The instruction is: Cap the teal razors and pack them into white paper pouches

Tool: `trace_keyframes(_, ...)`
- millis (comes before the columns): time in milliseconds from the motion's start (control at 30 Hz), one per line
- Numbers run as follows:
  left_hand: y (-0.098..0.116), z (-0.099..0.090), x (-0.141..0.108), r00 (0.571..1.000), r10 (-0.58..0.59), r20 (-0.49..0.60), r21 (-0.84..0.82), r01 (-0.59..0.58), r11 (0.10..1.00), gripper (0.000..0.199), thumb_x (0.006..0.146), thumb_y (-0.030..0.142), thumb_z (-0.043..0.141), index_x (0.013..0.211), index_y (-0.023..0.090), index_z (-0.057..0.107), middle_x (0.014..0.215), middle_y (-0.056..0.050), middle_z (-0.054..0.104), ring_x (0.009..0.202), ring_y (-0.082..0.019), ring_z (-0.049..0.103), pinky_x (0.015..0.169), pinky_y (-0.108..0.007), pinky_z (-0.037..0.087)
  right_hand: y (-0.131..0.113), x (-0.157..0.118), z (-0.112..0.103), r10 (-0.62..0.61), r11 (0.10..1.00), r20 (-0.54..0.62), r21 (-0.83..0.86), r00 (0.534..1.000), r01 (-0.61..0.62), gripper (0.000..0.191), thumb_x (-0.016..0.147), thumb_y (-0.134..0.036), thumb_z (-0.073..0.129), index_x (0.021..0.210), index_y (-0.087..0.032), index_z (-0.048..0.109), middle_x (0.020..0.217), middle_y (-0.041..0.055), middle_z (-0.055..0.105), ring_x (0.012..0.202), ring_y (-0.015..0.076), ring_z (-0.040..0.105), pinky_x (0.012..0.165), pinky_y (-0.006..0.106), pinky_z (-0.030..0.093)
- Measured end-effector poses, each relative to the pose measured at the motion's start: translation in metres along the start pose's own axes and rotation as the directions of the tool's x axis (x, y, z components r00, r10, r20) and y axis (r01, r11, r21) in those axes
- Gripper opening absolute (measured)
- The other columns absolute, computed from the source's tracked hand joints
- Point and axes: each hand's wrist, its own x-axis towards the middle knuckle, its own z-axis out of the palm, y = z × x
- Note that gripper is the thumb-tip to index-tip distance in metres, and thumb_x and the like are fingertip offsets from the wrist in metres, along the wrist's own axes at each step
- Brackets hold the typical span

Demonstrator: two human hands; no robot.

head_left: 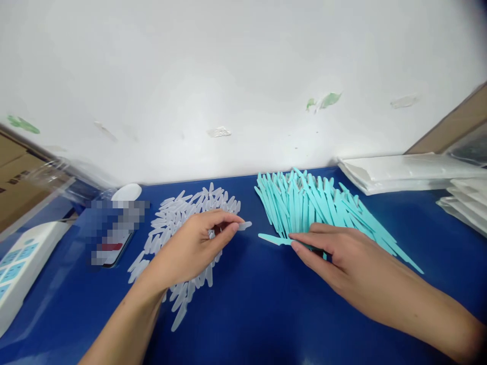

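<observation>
My left hand (201, 238) is closed in a pinch on a small translucent plastic cap (245, 226), its free end pointing right. Under and behind that hand spreads a loose pile of similar translucent caps (163, 228). My right hand (335, 258) is closed around the handle of a turquoise eyebrow razor (274, 239), whose narrow head points left toward the cap. A small gap separates the razor from the cap. Just beyond my right hand lies a heap of turquoise razors (300, 203); part of it is hidden by the hand.
A blue tabletop (243, 314) meets a white wall (243, 91). At left are a white power strip (30, 263), a partly blurred phone (117, 248), a white round object (127, 192) and a cardboard box (19, 177). White plastic packs (411, 172) lie at right.
</observation>
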Motion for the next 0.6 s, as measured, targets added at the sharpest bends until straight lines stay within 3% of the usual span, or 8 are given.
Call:
trace_keyframes(100,-0.004,0.002,-0.012,0.990,-0.140,0.024,-0.233,0.142,0.962,0.037,0.102,0.060,0.060,0.113,0.030,0.078,0.085,-0.001,0.069,0.068,-0.018,0.056,0.056,-0.028,0.041,-0.007,0.002,-0.002,0.013,0.999,0.017,0.047,1.000,-0.014,0.037,0.109,-0.049,0.048,0.112,-0.034,0.082,0.075,0.0001,0.074,0.067,0.0182,0.069,0.059,0.032,0.054)
trace_keyframes(233,-0.014,0.004,-0.016,0.983,-0.128,0.133,-0.367,0.169,0.915,0.036,0.100,0.061,0.062,0.109,0.030,0.079,0.080,-0.001,0.064,0.069,-0.017,0.053,0.055,-0.026,0.037,-0.014,0.005,0.004,0.017,0.996,0.043,0.085,0.999,-0.021,0.035,0.109,-0.050,0.049,0.115,-0.037,0.081,0.073,-0.0013,0.070,0.064,0.0174,0.066,0.057,0.032,0.052)
trace_keyframes(467,-0.026,0.013,-0.014,0.964,-0.157,0.214,-0.415,0.235,0.879,0.036,0.100,0.063,0.062,0.108,0.032,0.079,0.078,0.001,0.054,0.063,-0.014,0.041,0.050,-0.024,0.028,-0.004,0.003,0.019,-0.029,0.997,-0.005,0.071,1.000,0.029,0.031,0.106,-0.045,0.056,0.125,-0.040,0.080,0.086,0.0022,0.076,0.068,0.0204,0.071,0.048,0.031,0.053)
trace_keyframes(600,-0.028,0.017,-0.013,0.950,-0.198,0.242,-0.363,0.278,0.889,0.039,0.100,0.065,0.061,0.107,0.031,0.078,0.081,0.001,0.056,0.064,-0.013,0.045,0.049,-0.022,0.032,-0.002,-0.001,0.018,-0.045,0.998,-0.049,0.032,0.998,0.046,0.031,0.104,-0.040,0.059,0.126,-0.037,0.081,0.095,0.0045,0.081,0.075,0.0230,0.076,0.050,0.030,0.058)
